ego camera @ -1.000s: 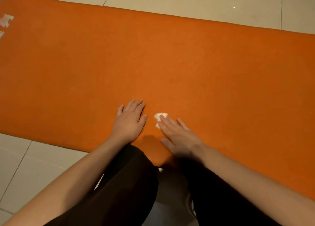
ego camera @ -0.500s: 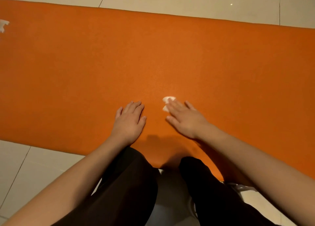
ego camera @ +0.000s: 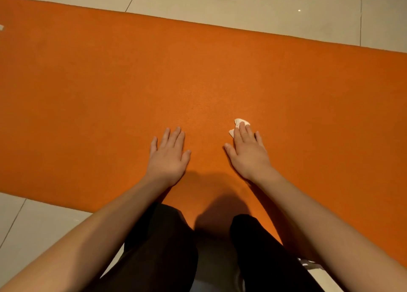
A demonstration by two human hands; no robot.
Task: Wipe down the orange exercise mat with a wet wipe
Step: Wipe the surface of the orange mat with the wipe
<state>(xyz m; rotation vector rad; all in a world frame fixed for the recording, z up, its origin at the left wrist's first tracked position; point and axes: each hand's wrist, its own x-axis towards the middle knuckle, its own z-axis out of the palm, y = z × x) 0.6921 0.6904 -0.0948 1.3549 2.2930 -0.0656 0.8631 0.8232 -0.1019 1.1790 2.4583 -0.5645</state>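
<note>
Most of the wet wipe (ego camera: pixel 239 122) is hidden under the fingers of the right hand (ego camera: pixel 247 153); only a crumpled white tip past the fingertips and a small corner on the thumb side show. The orange exercise mat (ego camera: pixel 198 71) runs out of view at both sides, and its near edge is covered in the middle by the person's black trousers (ego camera: pixel 158 247). A small white scrap (ego camera: pixel 1 27) on the mat is cut off by the left border, too little of it showing to identify. The right hand lies flat with straight fingers close together, pressing the wipe onto the nearer half of the mat, thumb spread out to the side. The left hand (ego camera: pixel 169 157) rests palm down on the mat beside it, apart from the wipe, fingers straight and slightly fanned, holding nothing. Both bare forearms reach forward from the lower corners. Pale floor tiles (ego camera: pixel 242 3) lie beyond the mat's far edge.
</note>
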